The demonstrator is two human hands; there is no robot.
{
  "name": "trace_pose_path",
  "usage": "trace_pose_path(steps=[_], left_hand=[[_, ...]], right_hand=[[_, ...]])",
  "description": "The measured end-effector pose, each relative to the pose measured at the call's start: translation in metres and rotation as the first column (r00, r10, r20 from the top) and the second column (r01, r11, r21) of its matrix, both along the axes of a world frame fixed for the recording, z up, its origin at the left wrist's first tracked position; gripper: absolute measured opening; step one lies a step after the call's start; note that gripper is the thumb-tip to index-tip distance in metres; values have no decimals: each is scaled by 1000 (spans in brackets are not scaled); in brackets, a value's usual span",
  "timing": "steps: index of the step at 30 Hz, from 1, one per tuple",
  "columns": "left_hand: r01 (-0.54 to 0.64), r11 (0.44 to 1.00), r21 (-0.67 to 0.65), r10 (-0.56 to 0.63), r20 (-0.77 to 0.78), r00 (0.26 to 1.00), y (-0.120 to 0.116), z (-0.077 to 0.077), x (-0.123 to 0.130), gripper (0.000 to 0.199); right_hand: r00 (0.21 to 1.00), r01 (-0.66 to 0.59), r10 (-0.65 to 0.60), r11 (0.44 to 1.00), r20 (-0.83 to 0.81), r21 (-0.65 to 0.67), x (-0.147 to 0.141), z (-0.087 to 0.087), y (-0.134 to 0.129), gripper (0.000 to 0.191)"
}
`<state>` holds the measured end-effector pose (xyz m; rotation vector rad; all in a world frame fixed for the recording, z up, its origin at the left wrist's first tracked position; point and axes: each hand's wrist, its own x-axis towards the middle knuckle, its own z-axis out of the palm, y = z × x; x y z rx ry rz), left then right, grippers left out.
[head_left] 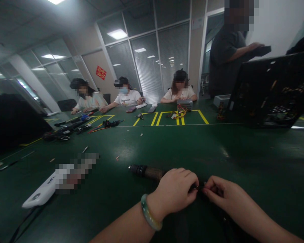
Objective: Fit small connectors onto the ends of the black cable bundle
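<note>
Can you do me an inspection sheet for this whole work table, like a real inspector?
Surface: green tabletop, marked with yellow tape.
Job's things: what looks like an electric screwdriver lies beyond the left hand; small dark part at the fingertips, too unclear to name.
Clutter: white device at left, partly pixelated; small scrap.
Hands: left and right hand seemingly pinch the small dark part.
Cables: black cables, back left.
Surroundings: seated people, standing person, black computer case.

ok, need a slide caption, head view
Bare left hand and right hand work at a small dark item near a black-tipped cylindrical tool on a dark green table.
</note>
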<state>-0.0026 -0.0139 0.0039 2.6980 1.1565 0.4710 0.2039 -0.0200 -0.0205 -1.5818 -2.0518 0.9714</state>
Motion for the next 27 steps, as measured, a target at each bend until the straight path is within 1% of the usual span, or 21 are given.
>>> trace_pose_path(steps=[7, 10, 14, 21, 27], left_hand=[[-19, 1000, 18, 20, -22, 1000, 1, -2, 1, 17], [-17, 999, 34, 19, -44, 999, 1, -1, 1, 15], [14, 999, 49, -11, -55, 998, 0, 1, 1, 12], [5, 998, 69, -1, -59, 998, -3, 2, 0, 14], [-32, 997, 69, 36, -57, 998, -7, 5, 0, 18]], right_hand=[[1000, 2, -2, 1000, 0, 15, 2, -2, 0, 15], [1000, -12, 12, 1000, -28, 17, 1, -2, 0, 15], [999, -24, 26, 999, -35, 45, 1, -2, 2, 15], [995, -86, 86, 996, -40, 5, 5, 8, 4, 17], [995, -93, 93, 995, -21, -35, 1, 15, 5, 20]])
